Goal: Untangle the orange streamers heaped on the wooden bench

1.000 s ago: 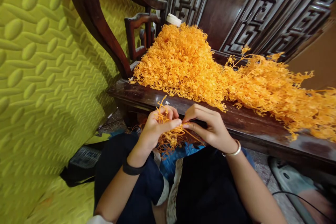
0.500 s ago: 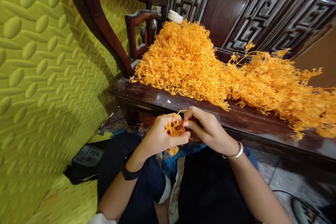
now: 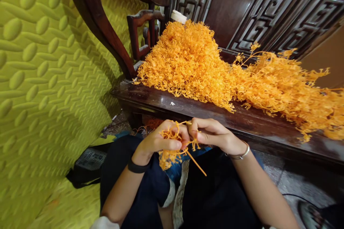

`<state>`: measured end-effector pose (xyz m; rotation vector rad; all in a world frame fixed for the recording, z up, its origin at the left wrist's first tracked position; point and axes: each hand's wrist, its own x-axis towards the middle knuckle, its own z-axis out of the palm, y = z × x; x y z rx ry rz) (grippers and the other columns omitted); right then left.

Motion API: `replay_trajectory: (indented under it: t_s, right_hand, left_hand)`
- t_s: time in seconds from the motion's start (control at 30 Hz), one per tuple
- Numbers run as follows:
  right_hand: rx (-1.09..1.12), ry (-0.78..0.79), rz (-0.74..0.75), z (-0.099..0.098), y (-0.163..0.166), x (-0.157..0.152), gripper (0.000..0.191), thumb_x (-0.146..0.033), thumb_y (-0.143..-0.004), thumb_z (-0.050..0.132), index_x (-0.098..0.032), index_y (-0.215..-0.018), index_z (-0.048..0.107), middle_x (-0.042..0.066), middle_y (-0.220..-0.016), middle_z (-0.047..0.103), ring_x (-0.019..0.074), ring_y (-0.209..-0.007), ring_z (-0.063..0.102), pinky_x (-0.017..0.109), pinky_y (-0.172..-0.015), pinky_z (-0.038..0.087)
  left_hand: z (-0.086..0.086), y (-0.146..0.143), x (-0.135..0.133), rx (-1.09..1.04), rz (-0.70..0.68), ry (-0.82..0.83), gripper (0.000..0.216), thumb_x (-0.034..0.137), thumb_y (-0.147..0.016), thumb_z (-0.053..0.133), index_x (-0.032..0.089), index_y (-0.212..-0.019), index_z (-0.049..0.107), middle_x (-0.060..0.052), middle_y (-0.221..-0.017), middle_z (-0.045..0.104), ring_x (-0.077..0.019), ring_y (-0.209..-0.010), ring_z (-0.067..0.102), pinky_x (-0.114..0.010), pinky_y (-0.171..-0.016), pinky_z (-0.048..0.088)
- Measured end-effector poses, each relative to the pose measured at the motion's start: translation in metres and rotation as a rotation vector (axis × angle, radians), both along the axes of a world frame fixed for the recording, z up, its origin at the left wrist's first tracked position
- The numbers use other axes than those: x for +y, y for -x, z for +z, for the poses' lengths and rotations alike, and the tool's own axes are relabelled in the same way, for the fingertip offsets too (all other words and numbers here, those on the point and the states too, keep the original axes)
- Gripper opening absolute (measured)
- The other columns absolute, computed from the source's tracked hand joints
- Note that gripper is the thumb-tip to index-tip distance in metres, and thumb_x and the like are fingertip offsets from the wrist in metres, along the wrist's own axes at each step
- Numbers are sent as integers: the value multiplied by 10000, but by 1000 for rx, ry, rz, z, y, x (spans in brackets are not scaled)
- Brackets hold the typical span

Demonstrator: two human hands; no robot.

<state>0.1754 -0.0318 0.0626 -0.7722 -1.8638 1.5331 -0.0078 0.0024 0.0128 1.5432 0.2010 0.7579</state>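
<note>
My left hand point(image 3: 158, 141) is closed around a small bunch of orange plastic sprigs point(image 3: 169, 155) held over my lap. My right hand point(image 3: 212, 134) pinches one orange sprig stem point(image 3: 195, 162) that slants down and to the right from the bunch. Both hands meet just in front of the dark wooden bench edge point(image 3: 188, 109). A big heap of the same orange sprigs point(image 3: 193, 61) lies on the bench and stretches away to the right.
A carved dark wood chair arm point(image 3: 142, 32) and a carved backrest point(image 3: 255, 10) rise behind the heap. A yellow-green embossed padded surface point(image 3: 48, 78) fills the left side. A blue cloth point(image 3: 174, 171) lies on my lap. A sandal point(image 3: 314, 218) sits at the lower right.
Both hands have dropped slightly toward my lap. A long stem now sticks out below the bunch, pointing down and right.
</note>
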Motion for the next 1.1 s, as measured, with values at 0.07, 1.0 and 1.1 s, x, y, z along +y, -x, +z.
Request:
replay_trajectory:
  t_s: [0.07, 1.0, 1.1]
  right_hand:
    - [16, 15, -6, -3, 0, 0, 249, -327, -873, 523, -157, -704, 455, -38, -607, 349, 77, -535, 276, 225, -481, 215]
    - [-730, -1123, -999, 4, -73, 59, 414, -322, -878, 466, -245, -1284, 431, 122, -1341, 428, 319, -1237, 362, 555, -963, 318]
    - [-831, -1155, -1009, 1, -79, 65, 412, -326, -874, 464, -280, -1282, 427, 89, -1448, 288, 334, -1300, 267, 581, -970, 275]
  left_hand:
    - [-2, 0, 0, -1, 22, 28, 228, 404, -628, 570, 185, -565, 583, -25, -538, 512, -159, -530, 446, -292, -535, 356]
    - [-11, -27, -2, -350, 344, 256, 149, 290, -666, 596, 169, -579, 586, -9, -620, 465, -123, -603, 423, -260, -577, 335]
    - [-11, -29, -2, -355, 411, 298, 107, 277, -682, 589, 172, -665, 596, -4, -678, 476, -114, -620, 429, -243, -574, 340]
